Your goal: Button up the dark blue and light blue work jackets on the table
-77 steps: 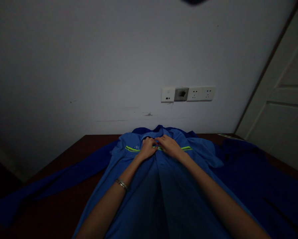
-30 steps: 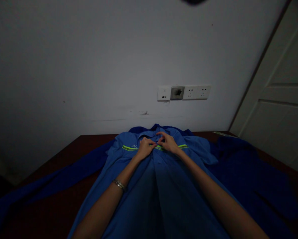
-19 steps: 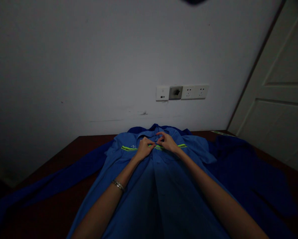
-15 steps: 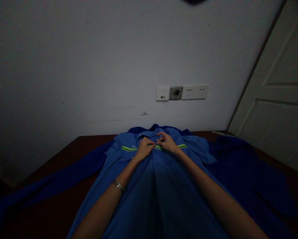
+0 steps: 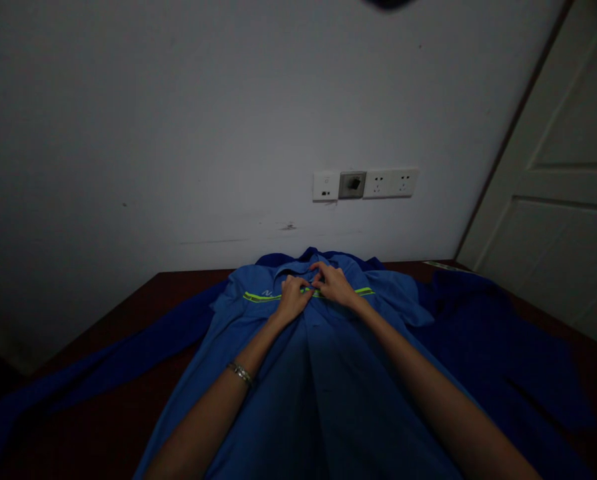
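A light blue shirt (image 5: 268, 367) with a yellow-green stripe across the chest lies spread out, its collar toward the wall. Beneath it is a darker blue garment (image 5: 168, 340), its long sleeves stretching out to both sides. Both hands meet at the shirt's front opening, close to the stripe. My left hand (image 5: 293, 297) pinches the front edge from the left. From the right, my right hand (image 5: 332, 283) pinches the same edge, its fingers bent. Whatever small part lies between the fingertips is hidden. A bracelet (image 5: 240, 372) circles the left wrist.
The garments lie on a dark reddish-brown table (image 5: 143, 300) set against a pale wall (image 5: 203, 133). Above its back edge is a row of sockets (image 5: 388, 183) and switches. A white panelled door (image 5: 558, 187) stands at the right. The light is dim.
Both hands stay at the shirt's front opening. My left hand has turned slightly and its fingers have shifted a little; my right hand has moved slightly left. The garments lie as before.
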A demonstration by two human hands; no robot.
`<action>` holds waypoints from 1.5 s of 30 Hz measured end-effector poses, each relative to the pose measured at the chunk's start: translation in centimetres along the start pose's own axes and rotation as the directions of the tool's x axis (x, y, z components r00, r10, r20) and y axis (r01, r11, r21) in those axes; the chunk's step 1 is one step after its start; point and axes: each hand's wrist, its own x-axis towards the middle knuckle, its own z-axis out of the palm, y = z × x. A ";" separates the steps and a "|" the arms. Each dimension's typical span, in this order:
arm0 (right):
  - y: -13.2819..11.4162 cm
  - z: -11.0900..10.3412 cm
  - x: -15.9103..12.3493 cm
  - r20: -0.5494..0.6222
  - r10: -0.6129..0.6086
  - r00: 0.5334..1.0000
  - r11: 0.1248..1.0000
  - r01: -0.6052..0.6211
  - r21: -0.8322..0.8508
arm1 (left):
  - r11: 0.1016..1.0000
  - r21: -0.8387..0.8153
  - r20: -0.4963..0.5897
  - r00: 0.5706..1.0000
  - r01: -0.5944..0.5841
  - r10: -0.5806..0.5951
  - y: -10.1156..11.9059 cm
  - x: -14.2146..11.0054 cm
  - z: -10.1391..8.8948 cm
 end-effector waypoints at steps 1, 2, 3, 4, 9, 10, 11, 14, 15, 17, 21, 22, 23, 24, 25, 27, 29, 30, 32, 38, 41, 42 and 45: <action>0.1 0.0 0.1 0.001 0.019 1.000 0.999 -0.019 0.036 | 1.000 0.002 0.002 1.000 -0.005 0.005 0.0 0.0 0.0; 0.3 0.1 0.1 0.004 0.041 0.999 0.996 -0.041 0.079 | 1.000 0.004 0.004 1.000 -0.009 0.009 0.0 0.0 -0.1; 0.5 0.1 0.2 0.010 0.064 0.998 0.990 -0.065 0.128 | 1.000 0.007 0.007 1.000 -0.013 0.013 -0.1 0.0 -0.1; 0.7 0.2 0.3 0.020 0.087 0.996 0.980 -0.089 0.179 | 1.000 0.010 0.009 1.000 -0.020 0.020 -0.1 0.0 -0.1; 1.6 0.7 0.7 0.126 0.178 0.976 0.874 -0.216 0.436 | 0.997 0.040 0.014 0.998 -0.065 0.065 -0.2 0.1 -0.4; 1.7 0.7 0.7 0.151 0.183 0.971 0.849 -0.234 0.474 | 0.997 0.046 0.017 0.998 -0.067 0.066 -0.2 0.2 -0.4; 1.7 0.6 0.7 0.171 0.185 0.968 0.831 -0.247 0.499 | 0.997 0.052 0.021 0.998 -0.066 0.065 -0.2 0.2 -0.5; 1.3 0.2 0.5 0.169 0.150 0.974 0.847 -0.215 0.486 | 0.996 0.065 0.061 0.997 -0.059 0.055 -0.3 0.7 -1.2; 1.1 -0.1 0.4 0.153 0.121 0.981 0.871 -0.179 0.458 | 0.997 0.057 0.093 0.994 -0.057 0.052 -0.4 0.9 -1.6; 0.7 -0.6 0.3 0.124 0.044 0.991 0.915 -0.090 0.394 | 0.998 -0.007 0.189 0.980 -0.054 0.055 -0.8 1.5 -2.7; 0.3 -1.5 0.4 0.127 -0.056 0.990 0.945 0.011 0.328 | 0.986 -0.163 0.335 0.942 0.026 0.031 -2.7 2.9 -5.6; 0.4 -1.7 0.4 0.130 -0.064 0.989 0.950 0.020 0.313 | 0.988 -0.143 0.330 0.944 0.057 -0.006 -3.4 3.1 -6.4; 0.4 -1.8 0.5 0.127 -0.068 0.990 0.956 0.028 0.291 | 0.992 -0.095 0.317 0.947 0.086 -0.052 -4.1 3.4 -7.2; 0.5 -2.0 0.5 0.115 -0.067 0.991 0.964 0.034 0.263 | 0.994 -0.030 0.304 0.948 0.109 -0.095 -4.9 3.5 -7.9; 0.5 -2.1 0.5 0.095 -0.062 0.993 0.972 0.038 0.232 | 0.992 0.037 0.299 0.946 0.123 -0.128 -5.7 3.6 -8.6; 0.4 -2.4 0.5 0.057 -0.050 0.997 0.982 0.039 0.186 | 0.984 0.130 0.312 0.937 0.122 -0.158 -6.9 3.6 -9.9; 0.1 -2.5 0.4 0.051 -0.046 0.998 0.983 0.037 0.177 | 0.983 0.143 0.343 0.926 0.112 -0.156 -7.7 3.4 -10.9; -0.2 -2.5 0.4 0.057 -0.051 0.997 0.983 0.040 0.180 | 0.985 0.130 0.354 0.923 0.113 -0.153 -7.9 3.3 -11.3; -0.9 -2.2 0.2 0.067 -0.076 0.995 0.982 0.062 0.181 | 0.988 0.097 0.361 0.921 0.122 -0.149 -8.0 3.1 -11.8; -4.8 0.2 -0.7 0.113 -0.219 0.969 0.963 0.196 0.182 | 0.992 0.060 0.302 0.946 0.107 -0.120 -5.5 3.2 -12.7; -6.6 2.0 -1.6 0.135 -0.329 0.935 0.940 0.309 0.147 | 0.999 0.022 0.272 0.961 0.044 -0.048 -3.9 3.0 -12.8; -7.0 2.6 -2.0 0.155 -0.363 0.919 0.930 0.347 0.122 | 1.000 0.004 0.277 0.961 0.023 -0.023 -3.6 2.8 -12.7; -7.7 4.2 -2.8 0.237 -0.437 0.868 0.894 0.449 0.007 | 0.999 -0.039 0.339 0.940 -0.013 0.025 -3.4 1.2 -11.9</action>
